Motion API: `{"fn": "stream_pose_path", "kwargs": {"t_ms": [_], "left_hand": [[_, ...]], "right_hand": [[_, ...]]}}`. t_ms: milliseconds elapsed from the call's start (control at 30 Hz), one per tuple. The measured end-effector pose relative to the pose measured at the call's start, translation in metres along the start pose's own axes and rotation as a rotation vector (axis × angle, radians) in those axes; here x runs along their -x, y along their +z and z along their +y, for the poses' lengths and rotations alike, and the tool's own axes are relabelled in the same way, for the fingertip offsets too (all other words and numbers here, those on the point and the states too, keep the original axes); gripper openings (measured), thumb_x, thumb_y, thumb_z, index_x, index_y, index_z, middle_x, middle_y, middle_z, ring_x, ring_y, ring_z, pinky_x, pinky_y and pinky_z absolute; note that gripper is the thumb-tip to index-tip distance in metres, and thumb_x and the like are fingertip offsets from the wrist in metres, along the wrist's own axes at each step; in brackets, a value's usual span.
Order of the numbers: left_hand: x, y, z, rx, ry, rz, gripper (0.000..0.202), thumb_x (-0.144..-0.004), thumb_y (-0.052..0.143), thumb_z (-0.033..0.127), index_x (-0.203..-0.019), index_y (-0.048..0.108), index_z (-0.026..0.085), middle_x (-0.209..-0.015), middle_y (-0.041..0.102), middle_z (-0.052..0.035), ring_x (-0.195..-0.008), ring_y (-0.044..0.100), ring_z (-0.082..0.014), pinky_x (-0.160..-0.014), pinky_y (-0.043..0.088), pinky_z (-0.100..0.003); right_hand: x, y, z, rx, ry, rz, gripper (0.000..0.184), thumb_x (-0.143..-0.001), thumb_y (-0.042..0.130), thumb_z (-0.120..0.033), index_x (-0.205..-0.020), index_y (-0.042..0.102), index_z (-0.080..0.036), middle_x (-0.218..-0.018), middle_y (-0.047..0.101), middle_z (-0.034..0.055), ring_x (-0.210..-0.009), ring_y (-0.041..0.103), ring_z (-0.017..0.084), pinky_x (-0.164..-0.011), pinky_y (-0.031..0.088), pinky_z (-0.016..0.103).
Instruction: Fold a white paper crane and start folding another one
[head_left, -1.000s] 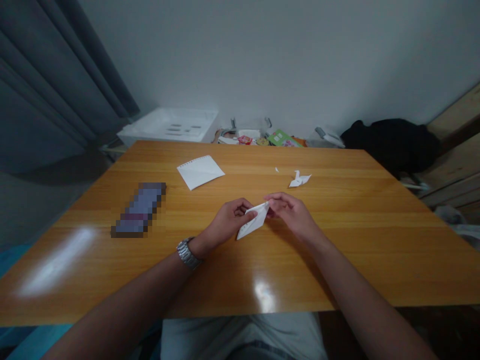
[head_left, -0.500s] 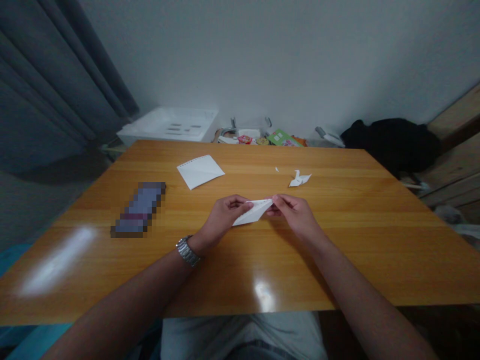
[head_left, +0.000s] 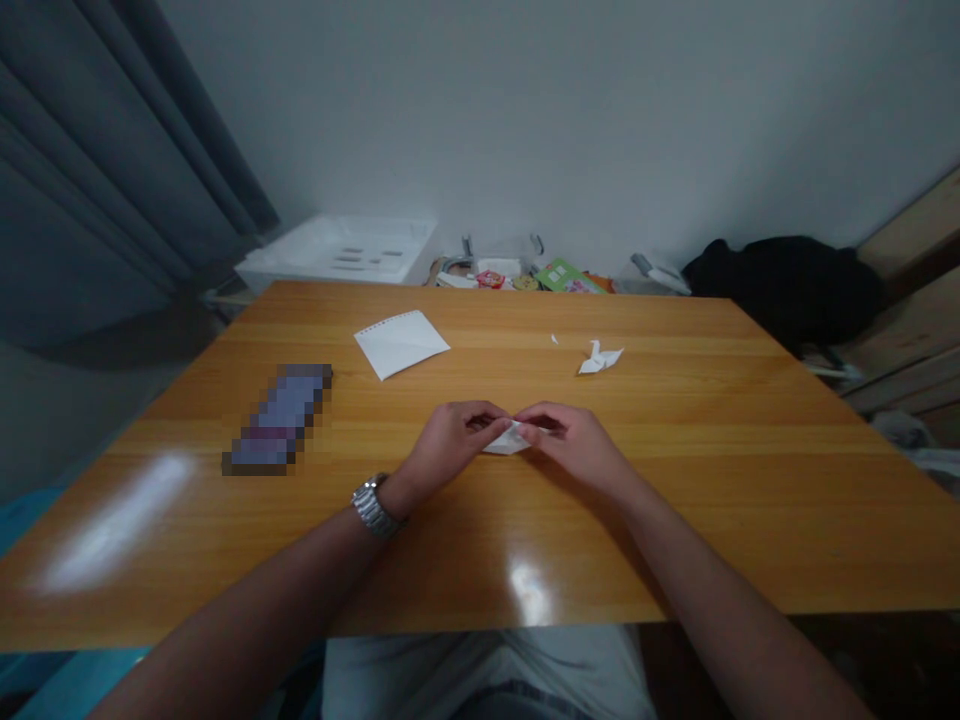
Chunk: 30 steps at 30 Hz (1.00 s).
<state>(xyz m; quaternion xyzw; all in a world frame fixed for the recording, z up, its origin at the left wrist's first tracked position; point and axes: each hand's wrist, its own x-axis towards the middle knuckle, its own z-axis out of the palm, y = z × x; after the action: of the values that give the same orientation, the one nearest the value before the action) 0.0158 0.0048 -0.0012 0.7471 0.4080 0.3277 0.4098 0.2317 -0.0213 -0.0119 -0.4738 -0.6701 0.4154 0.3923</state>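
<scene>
My L hand (head_left: pixel 450 440) and R hand (head_left: pixel 577 445) pinch a small folded paper (head_left: pixel 510 440) btw. fingertips, low over the table (head_left: pixel 675 500), approx. centre. Folding looks partway; shape not yet clear. Beyond: one folded figure (head_left: pixel 600 358), apparently finished; one flat sheet (head_left: pixel 401 342), untouched.

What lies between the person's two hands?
In the head view, a small folded white paper lies between the left hand and the right hand; both hands pinch it.
</scene>
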Motion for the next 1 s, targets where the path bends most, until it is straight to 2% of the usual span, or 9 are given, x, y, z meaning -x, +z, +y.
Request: {"fn": "stream_pose_path", "kwargs": {"t_ms": [267, 533, 800, 1000], "left_hand": [[-0.001, 0.002, -0.001, 0.017, -0.017, 0.015, 0.027, -0.092, 0.065, 0.041, -0.093, 0.077, 0.017, -0.091, 0.078, -0.0055, -0.083, 0.071, -0.0190, -0.073, 0.052, -0.025], [-0.005, -0.004, -0.004, 0.056, -0.051, 0.039, 0.023, -0.090, 0.068, 0.037, -0.091, 0.078, 0.016, -0.088, 0.078, -0.0064, -0.077, 0.070, -0.0180, -0.071, 0.053, -0.026], [-0.007, -0.011, -0.005, 0.007, -0.048, 0.017, 0.029, -0.088, 0.069, 0.045, -0.086, 0.079, 0.017, -0.081, 0.077, -0.0053, -0.071, 0.067, -0.0167, -0.062, 0.047, -0.024], [-0.007, -0.014, -0.008, -0.053, -0.034, 0.043, 0.033, -0.089, 0.067, 0.048, -0.082, 0.076, 0.016, -0.077, 0.075, -0.0042, -0.068, 0.063, -0.0145, -0.059, 0.042, -0.023]], "right_hand": [[0.000, -0.006, -0.002, 0.097, 0.029, 0.026, 0.025, -0.092, 0.064, -0.042, -0.090, 0.077, -0.021, -0.088, 0.077, 0.0043, -0.080, 0.069, 0.022, -0.073, 0.049, 0.032], [-0.004, -0.014, 0.003, 0.111, 0.044, 0.050, 0.024, -0.091, 0.064, -0.040, -0.090, 0.078, -0.021, -0.089, 0.078, 0.0047, -0.081, 0.068, 0.022, -0.073, 0.048, 0.032], [-0.002, -0.017, -0.001, 0.084, 0.053, 0.026, 0.026, -0.090, 0.065, -0.042, -0.090, 0.078, -0.021, -0.087, 0.077, 0.0045, -0.081, 0.068, 0.022, -0.073, 0.049, 0.032], [-0.004, -0.021, 0.003, 0.063, 0.086, 0.111, 0.028, -0.087, 0.068, -0.045, -0.092, 0.079, -0.019, -0.089, 0.078, 0.0064, -0.078, 0.068, 0.022, -0.072, 0.049, 0.033]]}}
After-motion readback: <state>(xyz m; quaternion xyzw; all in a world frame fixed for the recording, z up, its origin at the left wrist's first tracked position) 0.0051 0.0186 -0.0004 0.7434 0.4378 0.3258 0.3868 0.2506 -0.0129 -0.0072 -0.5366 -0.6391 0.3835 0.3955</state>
